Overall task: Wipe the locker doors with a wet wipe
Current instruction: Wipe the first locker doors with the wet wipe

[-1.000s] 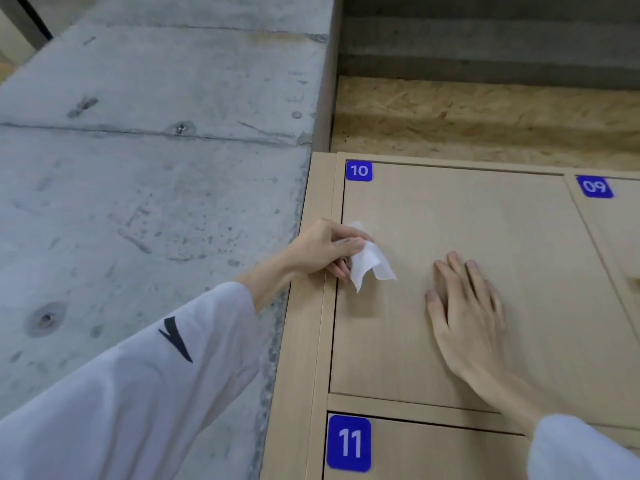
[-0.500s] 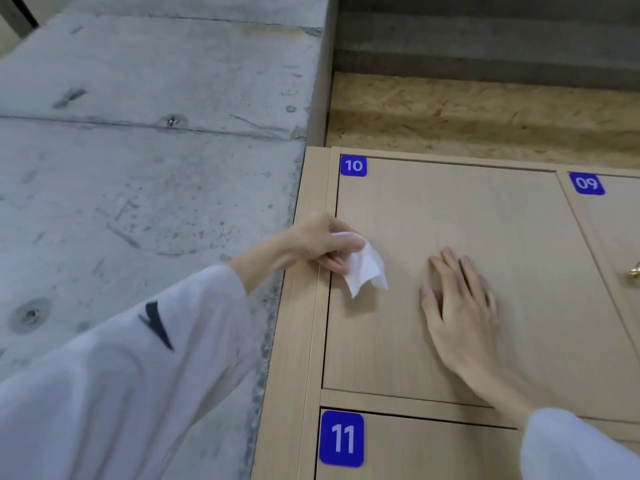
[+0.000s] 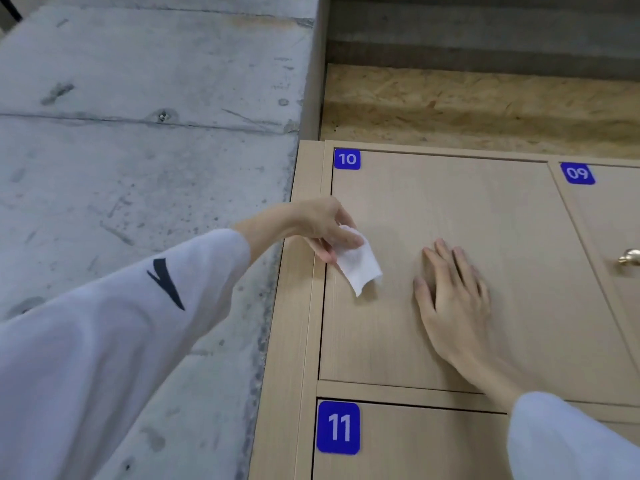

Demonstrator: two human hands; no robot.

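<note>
A light wooden locker door with a blue "10" label (image 3: 347,159) fills the middle of the view; its bare panel (image 3: 485,209) faces me. My left hand (image 3: 318,225) pinches a white wet wipe (image 3: 358,265) between thumb and fingers near the door's left edge, and the wipe hangs down against the panel. My right hand (image 3: 450,299) lies flat on the same door, fingers straight and spread, to the right of the wipe.
Door 11 (image 3: 338,427) sits below and door 09 (image 3: 577,173) to the right, with a brass knob (image 3: 629,256) at the right edge. A grey concrete wall (image 3: 138,150) stands on the left. A chipboard panel (image 3: 485,105) runs above the lockers.
My left hand has slid the wipe a little down the left side of door 10. My right hand stays flat on the door.
</note>
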